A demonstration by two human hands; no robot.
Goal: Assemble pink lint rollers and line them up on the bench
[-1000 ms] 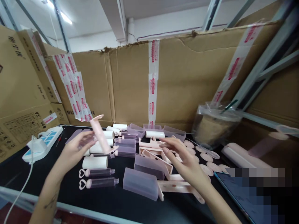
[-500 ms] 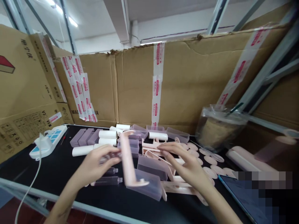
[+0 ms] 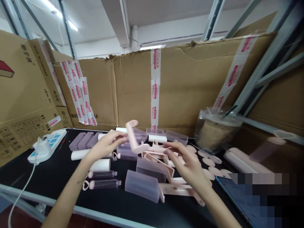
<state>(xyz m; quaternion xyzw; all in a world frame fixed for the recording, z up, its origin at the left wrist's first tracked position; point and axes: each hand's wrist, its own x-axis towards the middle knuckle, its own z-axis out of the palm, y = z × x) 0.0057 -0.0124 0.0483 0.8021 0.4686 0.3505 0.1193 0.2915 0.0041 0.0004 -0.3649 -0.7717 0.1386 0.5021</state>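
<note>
My left hand (image 3: pixel 109 143) is closed on one side of a pale pink plastic bracket (image 3: pixel 132 138), a long strip with a rounded tab at each end. The bracket is tilted above the purple translucent cases. My right hand (image 3: pixel 186 158) hovers over a cluster of pink parts, fingers apart and curved, with nothing visible in them. Beneath it lie more pink brackets (image 3: pixel 177 189). A purple translucent case (image 3: pixel 142 186) rests in front, and clear bottles with pink heart-shaped loops (image 3: pixel 104 184) lie to the left.
White rolls (image 3: pixel 80 154) and purple boxes (image 3: pixel 82 141) are at the left. A power strip (image 3: pixel 48 145) lies beyond them. Pink discs (image 3: pixel 209 162), a phone (image 3: pixel 237 199) and a bagged drink cup (image 3: pixel 213 133) occupy the right. Cardboard (image 3: pixel 133 88) walls the back.
My left hand has moved up and away with the bracket, uncovering the bottles and a white roll. My right hand stays near the pink parts. The view has shifted slightly.
</note>
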